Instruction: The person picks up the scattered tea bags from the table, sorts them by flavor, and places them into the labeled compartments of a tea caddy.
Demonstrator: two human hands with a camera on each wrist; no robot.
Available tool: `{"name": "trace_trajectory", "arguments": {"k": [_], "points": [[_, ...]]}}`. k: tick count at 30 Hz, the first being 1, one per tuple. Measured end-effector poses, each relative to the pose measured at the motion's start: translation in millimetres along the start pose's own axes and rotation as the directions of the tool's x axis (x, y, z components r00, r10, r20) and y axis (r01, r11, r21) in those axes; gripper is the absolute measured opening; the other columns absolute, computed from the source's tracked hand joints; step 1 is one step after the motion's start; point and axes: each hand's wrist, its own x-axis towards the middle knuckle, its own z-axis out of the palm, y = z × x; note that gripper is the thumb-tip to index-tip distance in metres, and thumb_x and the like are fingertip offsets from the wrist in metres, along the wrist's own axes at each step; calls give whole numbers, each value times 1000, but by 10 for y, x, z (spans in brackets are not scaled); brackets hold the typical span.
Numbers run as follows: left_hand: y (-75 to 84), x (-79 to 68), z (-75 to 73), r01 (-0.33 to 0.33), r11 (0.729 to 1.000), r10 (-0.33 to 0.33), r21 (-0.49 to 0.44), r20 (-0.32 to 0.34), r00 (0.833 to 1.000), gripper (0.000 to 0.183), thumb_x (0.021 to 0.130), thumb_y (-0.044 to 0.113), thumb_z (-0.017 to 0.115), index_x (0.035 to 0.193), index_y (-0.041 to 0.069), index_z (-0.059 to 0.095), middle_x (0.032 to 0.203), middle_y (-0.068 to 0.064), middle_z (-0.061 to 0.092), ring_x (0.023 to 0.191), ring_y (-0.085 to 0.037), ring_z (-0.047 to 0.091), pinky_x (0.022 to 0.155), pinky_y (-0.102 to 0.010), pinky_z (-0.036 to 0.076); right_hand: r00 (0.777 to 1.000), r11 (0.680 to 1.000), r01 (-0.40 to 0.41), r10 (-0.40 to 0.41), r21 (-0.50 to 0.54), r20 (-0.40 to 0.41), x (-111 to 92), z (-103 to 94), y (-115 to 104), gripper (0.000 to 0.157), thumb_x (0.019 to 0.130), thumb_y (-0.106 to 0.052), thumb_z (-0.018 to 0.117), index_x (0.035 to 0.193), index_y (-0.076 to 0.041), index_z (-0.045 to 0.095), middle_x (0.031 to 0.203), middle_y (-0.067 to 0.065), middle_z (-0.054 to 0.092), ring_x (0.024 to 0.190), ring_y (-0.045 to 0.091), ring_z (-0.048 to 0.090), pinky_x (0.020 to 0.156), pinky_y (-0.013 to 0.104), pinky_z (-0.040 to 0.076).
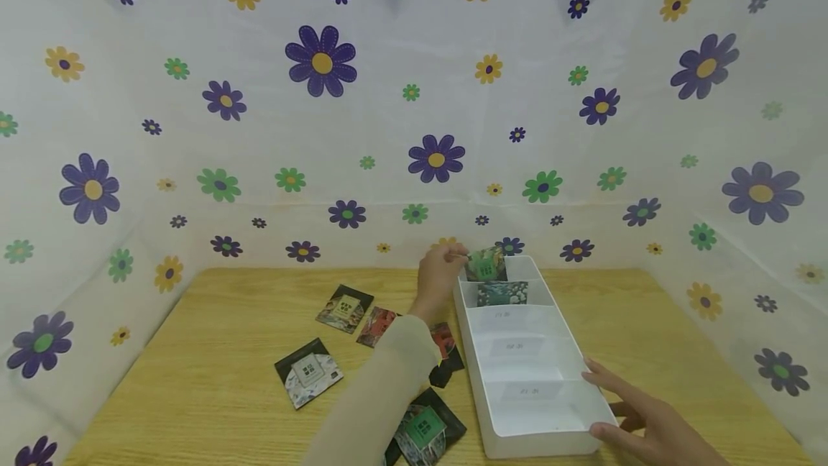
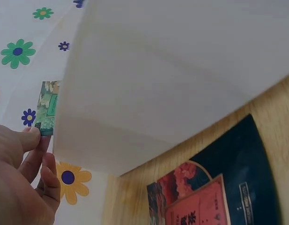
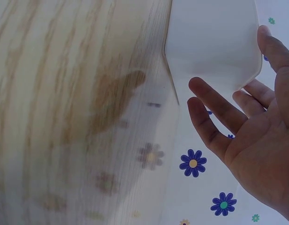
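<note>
Left hand [image 1: 442,275] up at the wooden table's [image 1: 220,358] back edge, thumb and fingers pinching a green packet [image 1: 486,265], upright at the farthest compartment, printed face toward the person. The white tray's [image 1: 479,394] long axis runs away, leaning left; loose packets [image 1: 309,374] crowd that side, open wood lies right, and the right hand [image 1: 653,419] spreads its fingers at the near corner.

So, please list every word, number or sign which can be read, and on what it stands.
"茶", probably: on the red label of the dark packet, left wrist view; the rest is cropped or too small.
Labels in the white tray: marks, too blurred to read.
Green packet in the left hand: lettering too small.
Other packets: any lettering is too small.
No brand or number is readable.
</note>
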Motion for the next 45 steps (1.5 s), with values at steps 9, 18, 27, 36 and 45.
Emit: {"name": "trace_trajectory", "arguments": {"k": [9,18,27,36,45], "points": [[29,-90,-8,-149,971,140,188,61,988,13,92,23,60,97,19,72,93,7,67,86,-13,60,73,-33,47,1000,1000,10,-10,4,7,-1,-6,8,72,91,-30,60,149,-14,20,144,29,27,89,12,63,71,23,51],[54,-90,11,-206,914,178,349,110,978,16,94,23,57,102,19,70,98,6,68,92,-14,61,79,-32,46,1000,1000,19,-19,-16,2,11,-8,9,71,91,-30,60,149,-15,21,143,28,29,93,13,63,72,22,50],[34,-103,-83,-287,886,259,365,127,958,24,96,19,50,111,19,69,103,5,67,87,-13,61,68,-30,48,1000,1000,7,-6,-20,7,-5,-18,-12,71,91,-32,60,149,-18,22,144,27,28,92,12,64,71,20,50],[-16,-124,-344,-241,944,219,225,119,968,23,96,17,53,114,19,66,117,1,63,79,-12,60,65,-31,49,999,999,37,-37,-25,5,15,-5,-3,70,91,-30,59,149,-15,23,143,29,28,92,12,64,71,21,50],[-255,-136,-870,-176,959,152,221,118,981,28,95,21,54,123,20,61,113,-1,64,82,-12,62,55,-27,47,999,999,34,-34,-2,14,7,1,-1,71,91,-31,59,149,-15,22,143,30,27,88,6,63,70,22,51]]}}
